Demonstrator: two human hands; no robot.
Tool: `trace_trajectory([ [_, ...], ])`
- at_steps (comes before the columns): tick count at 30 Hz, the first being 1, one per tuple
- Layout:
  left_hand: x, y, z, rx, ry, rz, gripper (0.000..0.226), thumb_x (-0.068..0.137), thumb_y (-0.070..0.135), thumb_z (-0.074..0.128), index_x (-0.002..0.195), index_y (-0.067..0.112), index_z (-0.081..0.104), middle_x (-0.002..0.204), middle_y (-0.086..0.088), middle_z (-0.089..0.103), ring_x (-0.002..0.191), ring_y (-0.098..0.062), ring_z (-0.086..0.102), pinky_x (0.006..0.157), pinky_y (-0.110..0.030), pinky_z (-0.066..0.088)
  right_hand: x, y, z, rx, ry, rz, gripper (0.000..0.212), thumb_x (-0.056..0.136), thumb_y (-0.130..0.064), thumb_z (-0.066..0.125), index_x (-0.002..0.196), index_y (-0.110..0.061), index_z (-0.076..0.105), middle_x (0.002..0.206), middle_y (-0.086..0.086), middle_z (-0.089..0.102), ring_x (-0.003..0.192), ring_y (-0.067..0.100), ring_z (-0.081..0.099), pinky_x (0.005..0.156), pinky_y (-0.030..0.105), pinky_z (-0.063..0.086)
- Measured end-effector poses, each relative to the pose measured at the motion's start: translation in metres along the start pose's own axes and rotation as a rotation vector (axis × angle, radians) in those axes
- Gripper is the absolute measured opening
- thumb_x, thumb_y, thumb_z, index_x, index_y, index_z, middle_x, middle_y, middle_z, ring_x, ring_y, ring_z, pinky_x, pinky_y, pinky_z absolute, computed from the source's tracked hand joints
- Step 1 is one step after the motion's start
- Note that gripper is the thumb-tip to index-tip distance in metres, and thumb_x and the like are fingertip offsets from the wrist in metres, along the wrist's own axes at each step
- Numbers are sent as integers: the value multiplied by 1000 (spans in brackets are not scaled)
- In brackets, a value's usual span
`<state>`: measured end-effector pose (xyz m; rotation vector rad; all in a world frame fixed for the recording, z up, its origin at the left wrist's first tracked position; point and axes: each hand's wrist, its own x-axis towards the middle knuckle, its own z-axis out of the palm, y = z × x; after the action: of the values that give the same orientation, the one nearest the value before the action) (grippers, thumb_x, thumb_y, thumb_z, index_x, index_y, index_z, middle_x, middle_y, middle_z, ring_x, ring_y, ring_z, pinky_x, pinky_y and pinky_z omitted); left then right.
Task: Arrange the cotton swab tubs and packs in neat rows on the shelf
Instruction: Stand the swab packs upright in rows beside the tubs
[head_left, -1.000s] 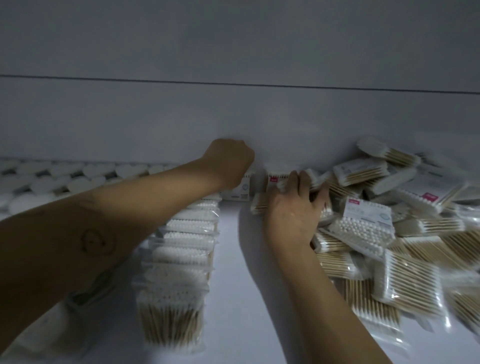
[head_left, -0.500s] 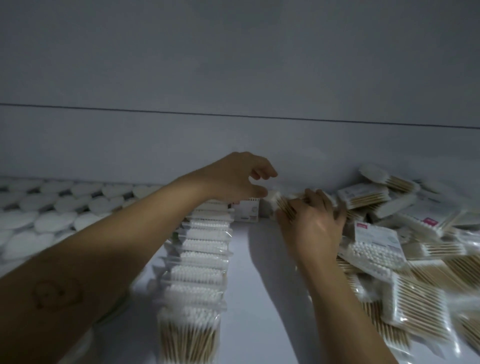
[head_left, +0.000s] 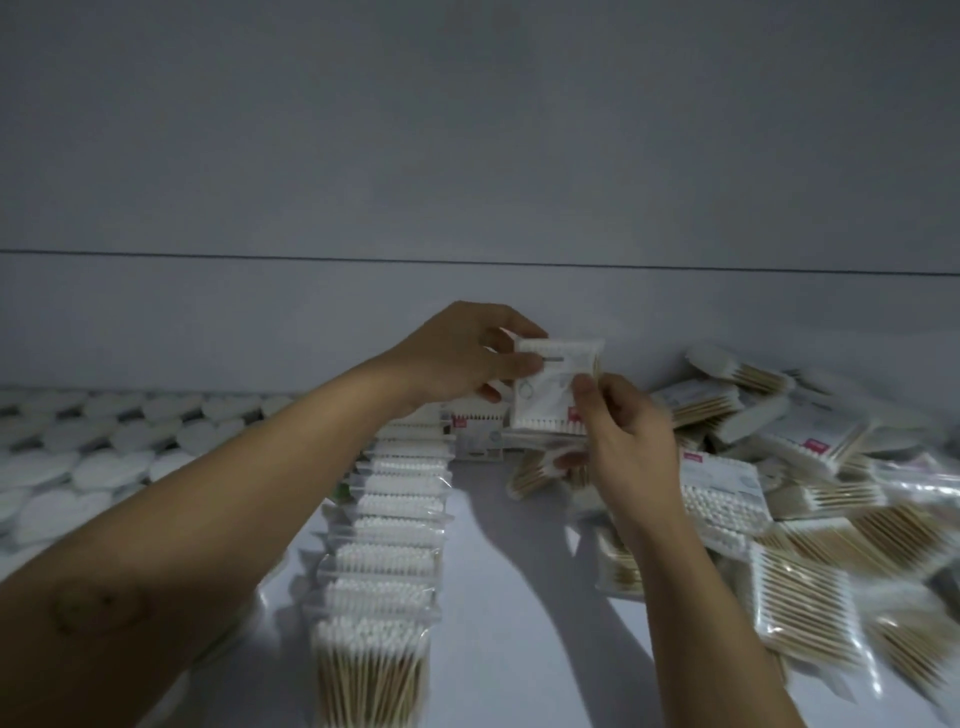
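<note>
Both hands, left hand (head_left: 457, 358) and right hand (head_left: 623, 436), pinch one cotton swab pack (head_left: 556, 384) above the neat row of packs (head_left: 389, 519), left of the loose pile (head_left: 810, 509).

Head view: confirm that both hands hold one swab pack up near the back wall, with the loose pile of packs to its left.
Wrong side. The head view shows the pile to the right of the pack, not its left. The rest holds: the left hand and the right hand both hold one pack up near the back wall.
</note>
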<state>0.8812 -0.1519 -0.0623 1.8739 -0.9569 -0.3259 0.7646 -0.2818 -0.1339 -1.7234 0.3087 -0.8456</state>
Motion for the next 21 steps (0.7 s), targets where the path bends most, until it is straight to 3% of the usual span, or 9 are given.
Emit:
trace_trajectory([
  [3, -1, 0, 3, -125, 34, -69, 37, 83, 24, 75, 117, 19, 61, 96, -7, 73, 85, -18, 72, 69, -28, 59, -4, -9, 4, 263, -27, 112, 20, 98, -24, 51, 102, -7, 61, 89, 8, 71, 71, 24, 71, 56, 35, 59],
  [5, -3, -2, 6, -128, -7, -123, 37, 81, 24, 77, 113, 15, 61, 96, -6, 74, 85, -20, 72, 73, -33, 60, -3, -11, 7, 415, -8, 180, 19, 98, -19, 51, 108, -3, 56, 99, 11, 69, 81, 24, 72, 64, 36, 60],
  [8, -7, -7, 9, -120, -19, -133, 26, 79, 17, 79, 100, 10, 64, 97, -8, 74, 88, -22, 72, 77, -36, 60, -2, -5, 9, 390, 10, 211, 16, 97, -22, 54, 109, -12, 58, 103, 5, 71, 92, 22, 70, 79, 42, 58],
  [12, -7, -9, -1, -216, 136, -105, 23, 81, 14, 76, 102, 11, 67, 101, -12, 72, 94, -27, 70, 77, -32, 59, -1, 3, 9, 0, -95, 122, 14, 87, -25, 65, 99, -20, 68, 91, -6, 73, 90, 14, 68, 78, 28, 54],
  [15, -4, -13, -11, 177, 282, 52, 30, 77, 27, 80, 103, 26, 66, 92, 4, 65, 81, -11, 65, 67, -14, 50, -2, 4, 6, -437, -25, 62, 29, 86, -32, 64, 112, -20, 66, 102, -1, 72, 98, 20, 65, 84, 33, 52],
  [18, -4, -16, -8, 381, 186, 120, 34, 74, 30, 83, 101, 30, 63, 92, 11, 62, 82, -4, 62, 64, -11, 47, -5, 4, 5, -722, 47, -80, 31, 85, -30, 61, 115, -20, 64, 108, 8, 68, 103, 31, 60, 84, 38, 47],
  [21, 1, -21, 1, 533, 64, 127, 27, 76, 27, 81, 98, 25, 66, 94, 11, 65, 88, -5, 61, 73, -18, 50, -6, 9, 8, -951, -45, -87, 31, 86, -36, 58, 113, -23, 62, 114, 8, 63, 109, 32, 54, 87, 38, 40],
])
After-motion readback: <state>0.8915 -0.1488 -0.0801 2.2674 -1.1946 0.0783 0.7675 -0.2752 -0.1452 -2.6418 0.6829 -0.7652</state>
